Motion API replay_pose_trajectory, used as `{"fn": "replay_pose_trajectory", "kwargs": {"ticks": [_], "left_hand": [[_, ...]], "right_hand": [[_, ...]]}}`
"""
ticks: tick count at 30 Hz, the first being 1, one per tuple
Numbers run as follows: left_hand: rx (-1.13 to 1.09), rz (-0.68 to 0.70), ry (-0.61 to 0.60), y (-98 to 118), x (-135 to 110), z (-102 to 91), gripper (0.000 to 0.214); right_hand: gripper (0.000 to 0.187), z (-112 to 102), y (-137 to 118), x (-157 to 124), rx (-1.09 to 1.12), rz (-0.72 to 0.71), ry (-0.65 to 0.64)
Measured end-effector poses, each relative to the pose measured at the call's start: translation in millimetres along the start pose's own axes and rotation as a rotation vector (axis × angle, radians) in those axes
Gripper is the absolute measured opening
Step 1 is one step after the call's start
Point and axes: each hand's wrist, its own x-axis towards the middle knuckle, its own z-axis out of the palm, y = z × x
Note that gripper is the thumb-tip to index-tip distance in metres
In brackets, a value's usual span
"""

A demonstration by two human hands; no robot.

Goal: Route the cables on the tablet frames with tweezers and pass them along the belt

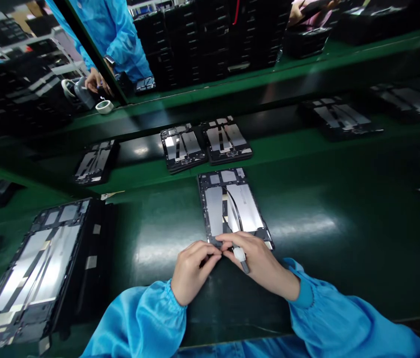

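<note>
An opened tablet (245,204) lies flat on the green bench, with silver battery panels and a dark ribbon cable (235,206) running down its middle. My left hand (194,268) is closed in a pinch at the tablet's lower edge; what its fingertips hold, if anything, is too small to make out. My right hand (260,258) reaches over the same edge, thumb and fingertips close to the left ones. A short grey tool with a white piece round it (239,254) is held among the right fingers, its front end hidden.
A tall stack of opened tablets (42,268) stands at the left. Two shorter tablet stacks (183,146) sit behind my work, and further tablets (340,117) lie along the dark strip. Past the green ledge are black trays (217,42), a tape roll (104,106) and a co-worker's blue sleeve (124,44).
</note>
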Motion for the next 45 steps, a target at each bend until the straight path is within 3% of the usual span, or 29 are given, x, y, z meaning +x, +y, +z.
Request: {"fn": "replay_pose_trajectory", "kwargs": {"ticks": [15,17,23,29,39,45], "left_hand": [[0.135,-0.095,-0.078,4.5,2.6,-2.3,0.004],[0.213,-0.041,-0.07,5.0,0.8,-2.8,0.008],[0.648,0.362,-0.058,1.4,-12.6,-12.6,0.023],[0.691,0.449,-0.102,-7.0,-15.9,-21.6,0.031],[0.755,0.431,-0.128,-7.9,-17.6,-14.7,0.035],[0.732,0.351,-0.116,-6.5,-21.5,-4.5,0.033]], "right_hand": [[0.041,-0.3,-0.3,-1.6,0.022,0.036,-0.021],[0.04,1.5,0.4,-2.4,0.013,0.032,-0.009],[0.04,5.8,4.4,-3.2,-0.003,0.015,0.003],[0.042,5.5,6.9,-4.6,-0.004,0.019,-0.021],[0.036,-4.6,7.0,-6.6,0.065,0.05,-0.02],[0.031,-16.4,2.0,-28.0,0.254,0.216,0.059]]}}
